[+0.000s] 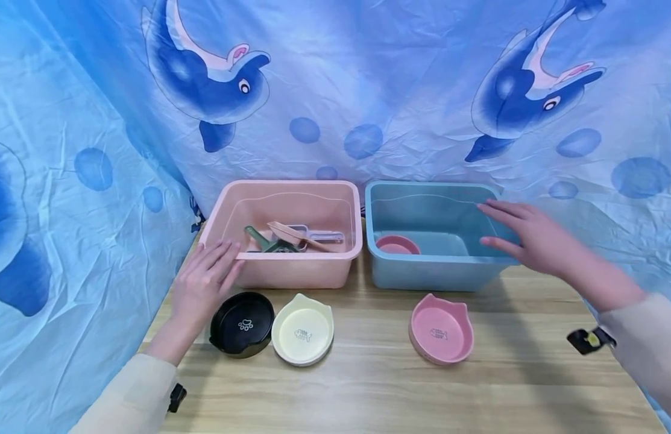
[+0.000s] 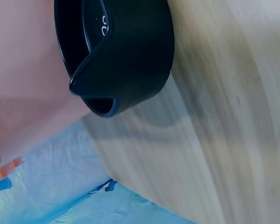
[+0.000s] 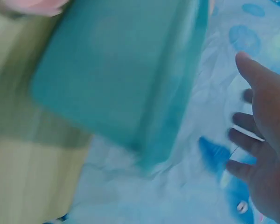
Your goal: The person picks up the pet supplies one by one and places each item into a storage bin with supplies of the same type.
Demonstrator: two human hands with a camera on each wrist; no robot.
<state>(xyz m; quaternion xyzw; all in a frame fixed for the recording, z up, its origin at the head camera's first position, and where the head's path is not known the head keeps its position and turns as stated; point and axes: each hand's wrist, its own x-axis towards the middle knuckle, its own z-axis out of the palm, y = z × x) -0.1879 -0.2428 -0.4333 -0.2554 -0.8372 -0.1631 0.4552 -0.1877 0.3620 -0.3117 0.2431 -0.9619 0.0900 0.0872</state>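
My left hand point(image 1: 204, 280) is at the front left corner of the pink plastic bin point(image 1: 292, 272), its fingers extended over the rim. Inside lie a green scoop point(image 1: 266, 241), a pink scoop point(image 1: 285, 231) and a clear scoop point(image 1: 327, 236). Below that hand is a black cat-eared bowl point(image 1: 242, 325), also large in the left wrist view. My right hand point(image 3: 266, 135) is spread and holds nothing; in the head view it overlaps the right side of the blue-green bin point(image 1: 427, 274). A pink bowl point(image 1: 397, 244) sits in that bin.
A cream cat-eared bowl point(image 1: 302, 331) stands beside the black one. Another pink cat-eared bowl point(image 1: 441, 330) is on the wooden table point(image 1: 368, 374) before the blue-green bin. A blue dolphin-print cloth point(image 1: 411, 72) hangs behind the bins and along the left.
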